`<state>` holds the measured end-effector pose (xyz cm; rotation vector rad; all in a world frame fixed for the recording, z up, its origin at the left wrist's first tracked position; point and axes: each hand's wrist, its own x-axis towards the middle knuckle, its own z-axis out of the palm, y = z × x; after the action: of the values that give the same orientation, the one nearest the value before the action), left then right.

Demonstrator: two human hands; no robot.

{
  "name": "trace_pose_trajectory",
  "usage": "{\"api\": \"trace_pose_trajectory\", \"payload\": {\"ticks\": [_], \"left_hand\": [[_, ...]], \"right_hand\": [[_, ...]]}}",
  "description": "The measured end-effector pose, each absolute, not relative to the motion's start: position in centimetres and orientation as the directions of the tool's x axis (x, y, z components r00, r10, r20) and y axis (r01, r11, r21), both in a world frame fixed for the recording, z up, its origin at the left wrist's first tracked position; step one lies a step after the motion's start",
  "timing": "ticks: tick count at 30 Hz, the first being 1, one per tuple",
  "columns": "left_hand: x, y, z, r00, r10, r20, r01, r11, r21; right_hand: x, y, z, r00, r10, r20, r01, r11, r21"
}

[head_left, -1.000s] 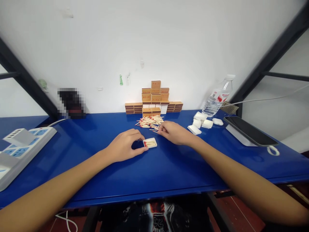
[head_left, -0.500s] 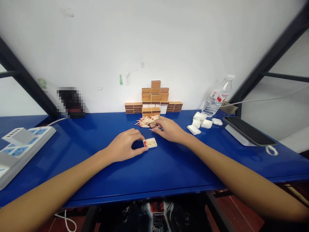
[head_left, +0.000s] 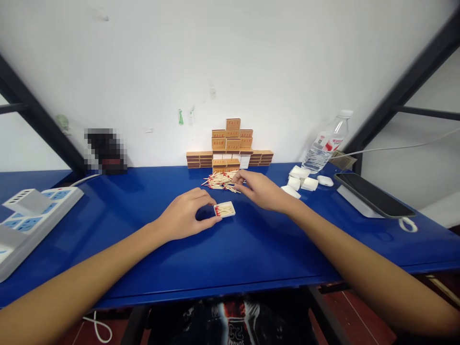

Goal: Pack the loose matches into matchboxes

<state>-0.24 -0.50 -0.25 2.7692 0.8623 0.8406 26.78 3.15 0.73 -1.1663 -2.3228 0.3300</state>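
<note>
A small white matchbox tray (head_left: 233, 212) with several red-tipped matches inside lies on the blue table. My left hand (head_left: 189, 214) grips its left end between thumb and fingers. Beyond the tray spreads a loose pile of matches (head_left: 220, 180), pale sticks with red heads. My right hand (head_left: 259, 189) is at the pile's right side, thumb and fingertips pinched together. A pale stick end, seemingly a match, shows between those fingers, though the fingertips partly hide it.
Stacked brown matchboxes (head_left: 233, 143) stand against the wall behind the pile. To the right are several empty white trays (head_left: 309, 184), a white earphone case (head_left: 325, 181), a water bottle (head_left: 323, 147) and a phone (head_left: 374, 194) on a stand. A power strip (head_left: 43, 211) lies at left.
My right hand has shifted slightly right along the match pile, its fingers still pinched. My left hand keeps its hold on the tray. The view has moved a little.
</note>
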Motion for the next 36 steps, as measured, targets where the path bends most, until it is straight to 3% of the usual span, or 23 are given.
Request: {"api": "trace_pose_trajectory", "payload": {"ticks": [6, 10, 14, 18, 25, 30, 36], "left_hand": [[-0.1, -0.5, -0.1, 0.567, 0.669, 0.481, 0.514, -0.743, 0.428], [0.0, -0.3, -0.6, 0.597, 0.643, 0.479, 0.53, -0.765, 0.366], [-0.1, -0.1, -0.5, 0.609, 0.613, 0.502, 0.539, -0.785, 0.304], [-0.5, 0.2, -0.2, 0.606, 0.609, 0.513, 0.547, -0.786, 0.287], [-0.5, -0.1, -0.1, 0.607, 0.582, 0.542, 0.515, -0.807, 0.29], [-0.6, -0.2, -0.1, 0.654, 0.56, 0.508, 0.497, -0.825, 0.27], [-1.0, 0.3, 0.0, 0.619, 0.59, 0.519, 0.562, -0.794, 0.233]], "right_hand": [[26.5, 2.9, 1.4, -0.437, 0.791, 0.429, 0.642, 0.608, -0.466], [26.1, 2.5, 1.9, -0.317, 0.853, 0.416, 0.584, 0.521, -0.623], [25.4, 1.9, 2.1, -0.384, 0.858, 0.341, 0.4, 0.487, -0.776], [24.6, 1.6, 1.4, -0.448, 0.855, 0.263, 0.35, 0.438, -0.828], [25.0, 2.2, 0.6, -0.491, 0.816, 0.306, 0.488, 0.548, -0.679], [26.5, 3.6, 0.2, -0.382, 0.841, 0.384, 0.621, 0.541, -0.568], [26.5, 4.8, -1.4, -0.432, 0.838, 0.333, 0.737, 0.541, -0.404]]}}
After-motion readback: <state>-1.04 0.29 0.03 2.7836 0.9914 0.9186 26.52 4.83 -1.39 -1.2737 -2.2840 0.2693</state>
